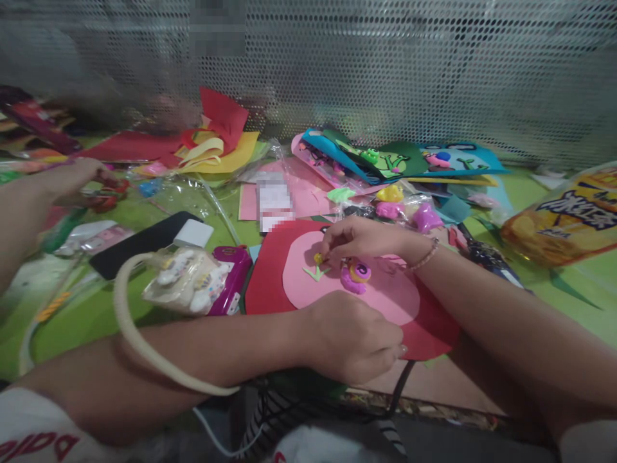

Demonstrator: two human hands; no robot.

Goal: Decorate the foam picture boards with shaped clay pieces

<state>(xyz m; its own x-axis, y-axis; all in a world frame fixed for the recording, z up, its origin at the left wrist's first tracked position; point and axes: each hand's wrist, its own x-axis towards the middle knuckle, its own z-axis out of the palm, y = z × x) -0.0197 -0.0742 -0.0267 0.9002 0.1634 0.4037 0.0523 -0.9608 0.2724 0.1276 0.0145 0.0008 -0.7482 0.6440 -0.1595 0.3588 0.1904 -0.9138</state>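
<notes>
My right hand [354, 238] reaches over a red felt sheet [263, 283] with a pink oval [385, 296] on it. Its fingertips pinch a tiny yellow piece [318, 258] above a small green stem shape [315, 272]. A pink and purple snail figure [355, 274] sits on the oval just right of it. My left hand [354, 335] lies curled on the near edge of the oval, fingers closed, and I cannot make out anything in it. A cream cord loops around my left forearm.
Another person's hand [72, 180] at the far left holds red scissors [108, 193]. A black phone [144, 241], a magenta case [234, 283], plastic packets, felt sheets [212, 148] and a yellow snack bag [569, 218] crowd the green table. A mesh wall stands behind.
</notes>
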